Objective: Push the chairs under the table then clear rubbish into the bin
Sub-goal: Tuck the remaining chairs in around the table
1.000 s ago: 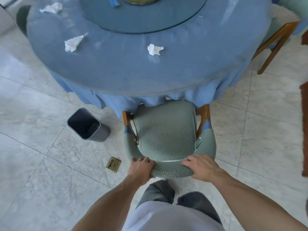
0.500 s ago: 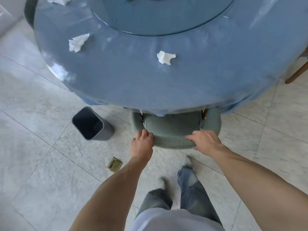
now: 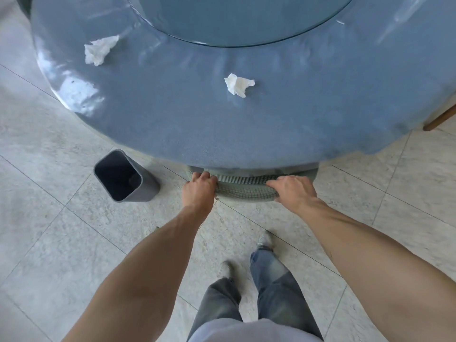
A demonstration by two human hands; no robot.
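A green knit-covered chair (image 3: 244, 191) sits almost wholly under the round blue-clothed table (image 3: 246, 134); only the curved top of its backrest shows past the table edge. My left hand (image 3: 199, 190) grips the backrest's left end and my right hand (image 3: 292, 191) grips its right end. Two crumpled white tissues lie on the table: one (image 3: 238, 85) near the middle front, another (image 3: 100, 50) at the left. A dark grey bin (image 3: 123, 177) stands open on the floor left of the chair.
A glass turntable (image 3: 241, 18) covers the table's centre. A wooden chair leg (image 3: 440, 119) shows at the right edge. Pale marble tiles (image 3: 61, 243) surround me, and my feet and jeans (image 3: 259, 280) are just behind the chair.
The chair has slid forward under the table with both hands on its backrest; its seat and armrests are now hidden. I have stepped closer, so the table fills more of the view.
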